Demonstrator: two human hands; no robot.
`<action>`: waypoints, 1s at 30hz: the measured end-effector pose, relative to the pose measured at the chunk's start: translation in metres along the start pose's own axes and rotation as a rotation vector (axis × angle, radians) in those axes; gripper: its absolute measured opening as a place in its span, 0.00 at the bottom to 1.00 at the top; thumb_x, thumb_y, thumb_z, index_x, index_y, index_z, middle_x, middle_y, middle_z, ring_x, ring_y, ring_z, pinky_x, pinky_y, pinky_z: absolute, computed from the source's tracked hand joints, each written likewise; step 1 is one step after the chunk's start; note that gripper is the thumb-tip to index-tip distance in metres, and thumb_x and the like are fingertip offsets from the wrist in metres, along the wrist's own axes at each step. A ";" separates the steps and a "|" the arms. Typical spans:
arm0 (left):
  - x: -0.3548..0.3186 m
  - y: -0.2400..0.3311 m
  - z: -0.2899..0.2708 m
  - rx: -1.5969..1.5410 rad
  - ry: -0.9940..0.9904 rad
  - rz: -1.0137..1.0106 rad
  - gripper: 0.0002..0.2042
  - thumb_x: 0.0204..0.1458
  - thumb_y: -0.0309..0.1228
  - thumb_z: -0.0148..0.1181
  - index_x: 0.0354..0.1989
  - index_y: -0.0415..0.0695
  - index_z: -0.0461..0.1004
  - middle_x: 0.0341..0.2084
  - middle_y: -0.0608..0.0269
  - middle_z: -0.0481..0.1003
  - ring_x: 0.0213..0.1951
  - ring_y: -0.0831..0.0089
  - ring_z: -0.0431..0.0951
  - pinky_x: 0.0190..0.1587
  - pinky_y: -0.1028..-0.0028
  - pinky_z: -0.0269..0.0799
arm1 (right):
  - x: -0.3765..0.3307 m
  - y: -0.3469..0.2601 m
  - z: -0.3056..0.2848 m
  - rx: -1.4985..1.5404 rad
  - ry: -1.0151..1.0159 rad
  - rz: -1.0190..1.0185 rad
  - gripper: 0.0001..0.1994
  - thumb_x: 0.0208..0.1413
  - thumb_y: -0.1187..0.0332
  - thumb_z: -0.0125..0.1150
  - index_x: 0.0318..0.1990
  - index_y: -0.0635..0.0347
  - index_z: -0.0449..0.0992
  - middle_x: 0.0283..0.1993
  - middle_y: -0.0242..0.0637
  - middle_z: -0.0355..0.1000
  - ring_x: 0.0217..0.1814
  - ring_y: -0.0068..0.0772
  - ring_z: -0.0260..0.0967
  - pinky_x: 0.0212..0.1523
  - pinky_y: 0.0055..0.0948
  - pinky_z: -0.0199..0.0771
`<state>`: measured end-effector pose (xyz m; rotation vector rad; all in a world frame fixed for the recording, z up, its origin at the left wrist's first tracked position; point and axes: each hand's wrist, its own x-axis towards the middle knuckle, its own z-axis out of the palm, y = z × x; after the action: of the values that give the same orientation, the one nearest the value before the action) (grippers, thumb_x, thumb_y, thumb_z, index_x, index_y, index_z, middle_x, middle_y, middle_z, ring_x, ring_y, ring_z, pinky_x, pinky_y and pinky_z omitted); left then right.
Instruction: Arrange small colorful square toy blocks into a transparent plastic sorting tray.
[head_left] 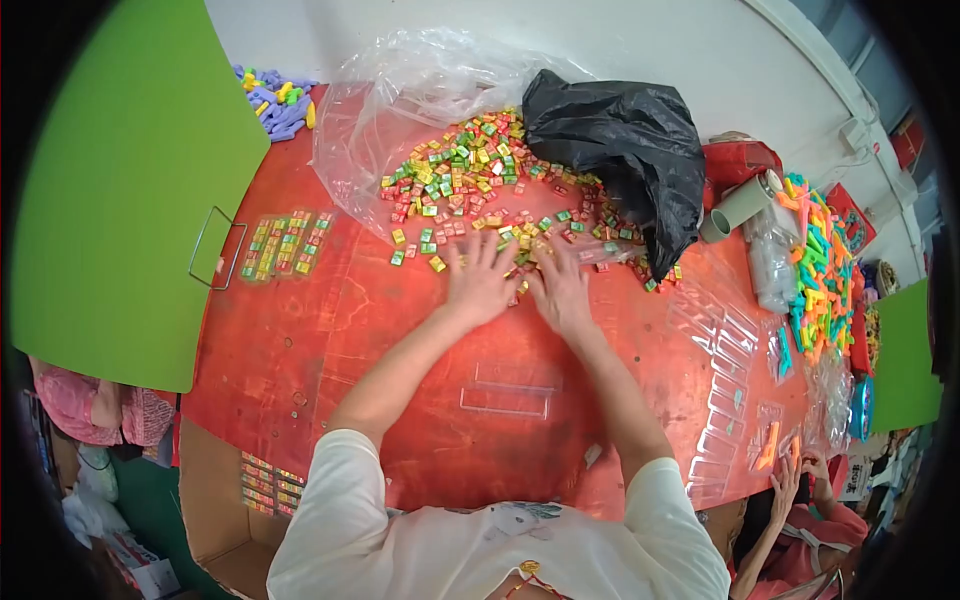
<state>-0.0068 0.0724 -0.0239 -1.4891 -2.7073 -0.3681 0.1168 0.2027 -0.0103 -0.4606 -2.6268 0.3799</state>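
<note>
Hands lie flat, side by side, on a red tabletop (300, 340), seen from above. The left hand (480, 280) and the right hand (560, 285) both have their fingers spread and released, palms down, grasping nothing; the fingertips touch the near edge of a heap of small coloured blocks (470, 170).

The heap, in green, yellow, red and orange, sits at about twelve o'clock from the hands, spilling out of a clear plastic bag (400, 90). A crumpled black bag (620, 140) lies at one o'clock, touching the heap. At ten o'clock, well apart, small blocks stand in neat rows (285, 245) beside a wire handle. A clear plastic tray (505, 395) lies at six o'clock, between the forearms.

At three o'clock is a pile of longer coloured pieces (825, 270), with a cardboard tube (740, 205) near it. Another person's hand (785, 480) shows at the lower right.

The hands appear to be raking loose blocks toward the body. To do this well, I judge it best to keep the palms low and fingers close, so pieces do not slip between them, and to draw only a thin layer, leaving the bags undisturbed.
</note>
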 end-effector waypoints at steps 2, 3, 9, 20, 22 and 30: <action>-0.011 0.015 0.004 -0.086 -0.056 0.074 0.35 0.61 0.54 0.50 0.74 0.54 0.53 0.74 0.51 0.50 0.74 0.44 0.45 0.69 0.32 0.34 | 0.007 0.016 0.011 -0.007 0.020 -0.033 0.25 0.60 0.57 0.59 0.64 0.51 0.68 0.69 0.46 0.61 0.66 0.51 0.63 0.57 0.52 0.65; -0.018 0.013 0.002 -0.064 -0.070 0.066 0.36 0.59 0.53 0.53 0.75 0.56 0.52 0.74 0.51 0.49 0.75 0.44 0.44 0.69 0.31 0.34 | 0.006 0.013 0.009 0.003 -0.053 -0.033 0.25 0.60 0.57 0.59 0.64 0.51 0.69 0.69 0.45 0.61 0.67 0.51 0.62 0.58 0.52 0.64; -0.084 -0.022 -0.041 -0.235 -0.203 0.159 0.32 0.58 0.41 0.58 0.73 0.58 0.58 0.74 0.57 0.53 0.75 0.52 0.46 0.69 0.30 0.31 | -0.041 0.002 -0.025 0.100 -0.203 -0.177 0.22 0.57 0.60 0.63 0.59 0.50 0.73 0.68 0.43 0.62 0.71 0.49 0.58 0.63 0.51 0.60; -0.105 -0.035 -0.050 -0.223 0.012 0.112 0.25 0.51 0.24 0.59 0.61 0.50 0.71 0.49 0.59 0.69 0.53 0.58 0.69 0.53 0.60 0.67 | -0.058 -0.061 -0.019 0.059 -0.106 -0.275 0.24 0.53 0.63 0.66 0.59 0.51 0.72 0.65 0.42 0.64 0.67 0.44 0.62 0.62 0.50 0.60; -0.114 -0.028 -0.051 -0.147 -0.021 0.140 0.23 0.51 0.23 0.59 0.57 0.48 0.72 0.46 0.61 0.69 0.51 0.59 0.69 0.49 0.60 0.68 | -0.065 -0.067 -0.019 0.076 -0.217 -0.278 0.26 0.54 0.63 0.65 0.62 0.51 0.71 0.63 0.39 0.65 0.66 0.44 0.62 0.64 0.49 0.58; -0.157 -0.042 -0.063 -0.307 0.080 0.090 0.23 0.51 0.30 0.63 0.58 0.48 0.71 0.46 0.58 0.71 0.50 0.58 0.72 0.48 0.57 0.67 | -0.104 -0.057 -0.045 0.046 -0.132 -0.217 0.22 0.54 0.65 0.64 0.58 0.53 0.73 0.61 0.41 0.66 0.65 0.46 0.62 0.65 0.52 0.56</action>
<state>0.0374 -0.0937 0.0076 -1.6164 -2.6002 -0.8515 0.2110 0.1202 0.0087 -0.1369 -2.7535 0.4104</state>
